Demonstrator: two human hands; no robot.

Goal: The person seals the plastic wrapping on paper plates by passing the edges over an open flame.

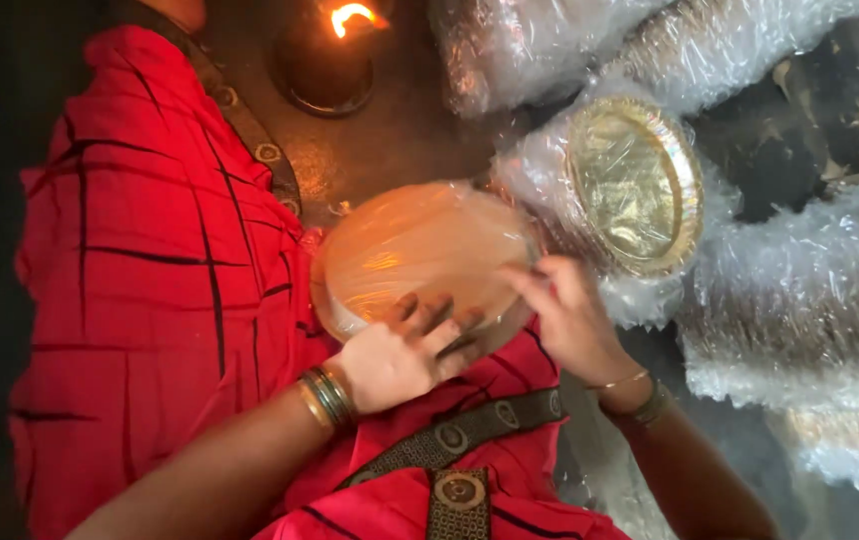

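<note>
A round stack of paper plates (415,250) wrapped in clear plastic film rests on my lap over red cloth (150,270). My left hand (405,355), with bangles at the wrist, lies flat on the stack's near edge, fingers spread over the film. Beside it, my right hand (570,315) pinches the film at the stack's right rim, a thin bracelet on its wrist.
A film-wrapped stack of golden plates (635,185) lies just right of my lap. More wrapped plate stacks (800,320) are piled along the right and top. A lit oil lamp (335,45) burns on the dark floor at the top.
</note>
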